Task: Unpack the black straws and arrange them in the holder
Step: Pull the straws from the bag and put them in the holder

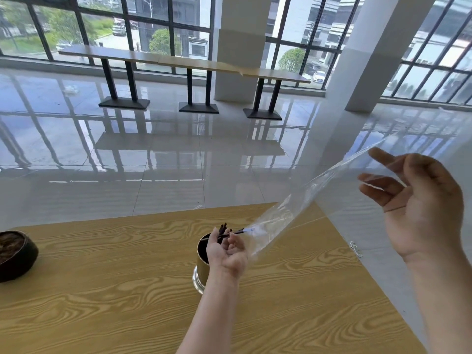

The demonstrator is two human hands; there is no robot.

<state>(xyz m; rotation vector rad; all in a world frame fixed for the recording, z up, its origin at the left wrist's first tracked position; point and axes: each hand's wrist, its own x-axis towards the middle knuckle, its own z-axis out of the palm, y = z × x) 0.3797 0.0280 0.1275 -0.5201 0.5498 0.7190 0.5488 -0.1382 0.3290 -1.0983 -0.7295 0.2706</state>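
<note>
We had the gold holder on the wood-grain bench with a few black straws poking out the top, thin and dark. Our left hand was right over it, palm up, fingers pinching one straw. Our right hand was raised off to the side, gripping the clear plastic bag, which looked empty.

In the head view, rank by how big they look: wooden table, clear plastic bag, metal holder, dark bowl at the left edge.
1. Wooden table, largest by far.
2. Clear plastic bag, though it is held up nearer the camera.
3 and 4. Metal holder and dark bowl: unsure, since both are partly hidden or cut off.
</note>
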